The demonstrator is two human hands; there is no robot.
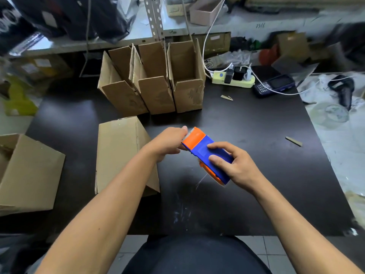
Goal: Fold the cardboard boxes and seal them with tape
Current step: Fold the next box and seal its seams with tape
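Both hands are up over the black tabletop with a blue and orange plastic tape dispenser between them. The right hand grips its blue body, thumb on top and fingers curled round the far side. The left hand pinches at the orange cutter end; the fingertips are tucked behind it, so whether they have tape is hard to tell. The roll itself is mostly covered by the right palm.

A closed brown cardboard box lies on the table just left of the hands, its near end hidden by the left forearm. Three upright open brown cardboard boxes stand side by side at the back, touching; faded prints on their fronts are unreadable. A larger brown carton is cut off at the left edge.

Further right lie a pale power strip with plugs and a dark blue keypad handset. Scrawled marks on the grey shelf edge are too blurred to read.
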